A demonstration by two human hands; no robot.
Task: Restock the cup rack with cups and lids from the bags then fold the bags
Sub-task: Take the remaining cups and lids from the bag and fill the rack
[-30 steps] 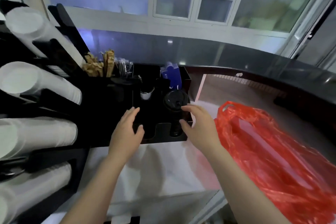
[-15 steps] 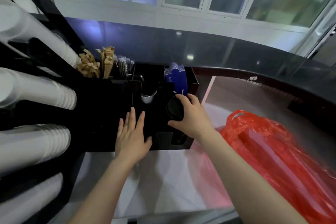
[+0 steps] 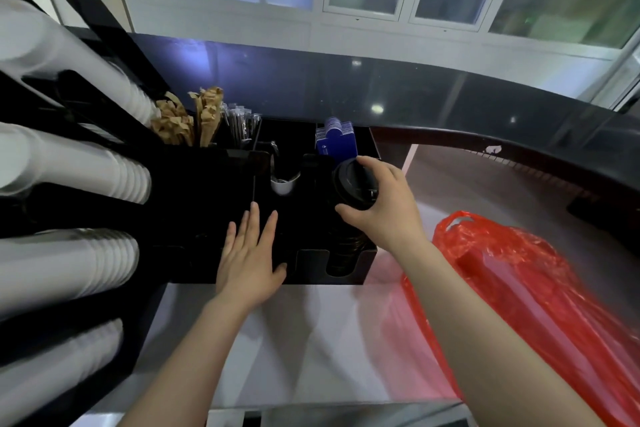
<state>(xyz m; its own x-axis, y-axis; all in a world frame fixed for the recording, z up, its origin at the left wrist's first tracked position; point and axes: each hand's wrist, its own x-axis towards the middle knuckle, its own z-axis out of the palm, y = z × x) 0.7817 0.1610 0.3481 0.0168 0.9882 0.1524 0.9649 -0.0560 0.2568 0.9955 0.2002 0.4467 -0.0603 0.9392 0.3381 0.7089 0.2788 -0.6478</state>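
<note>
Black lids (image 3: 353, 185) sit in my right hand (image 3: 382, 208), fingers curled round them, above the rack (image 3: 207, 218). My left hand (image 3: 251, 253) lies flat on the rack. I should lower them straight and slowly.

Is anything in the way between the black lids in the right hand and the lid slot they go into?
Nothing visible. The right hand grips the stack of black lids directly over the rightmost slot of the black organizer, where the stack's lower end already sits. The left hand rests flat on the organizer, left of that slot.
</note>
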